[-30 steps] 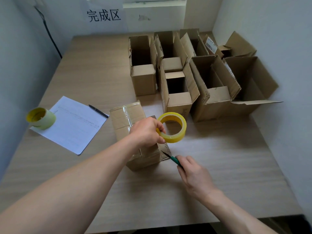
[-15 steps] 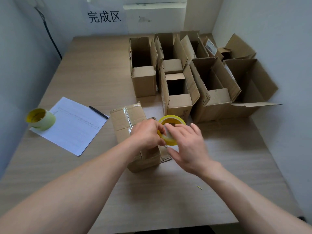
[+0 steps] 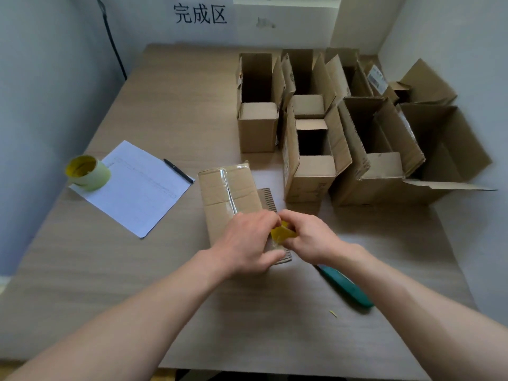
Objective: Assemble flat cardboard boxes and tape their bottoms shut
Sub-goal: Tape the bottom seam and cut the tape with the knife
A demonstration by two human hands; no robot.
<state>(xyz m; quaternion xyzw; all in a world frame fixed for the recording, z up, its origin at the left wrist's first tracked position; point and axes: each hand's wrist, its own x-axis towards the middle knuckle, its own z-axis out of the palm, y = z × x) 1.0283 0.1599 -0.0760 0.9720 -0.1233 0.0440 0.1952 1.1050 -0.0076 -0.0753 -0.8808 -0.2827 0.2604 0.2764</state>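
Here, left hand (image 3: 247, 240) and right hand (image 3: 308, 237) both gripping yellow tape roll (image 3: 283, 232), over taped box (image 3: 228, 193).

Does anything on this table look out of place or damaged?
Little stands out. A small yellow scrap lies loose on the table near the green cutter. The large box at the right has one flap hanging outward with a ragged edge.

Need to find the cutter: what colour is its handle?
Teal green; the cutter shows in the head view.
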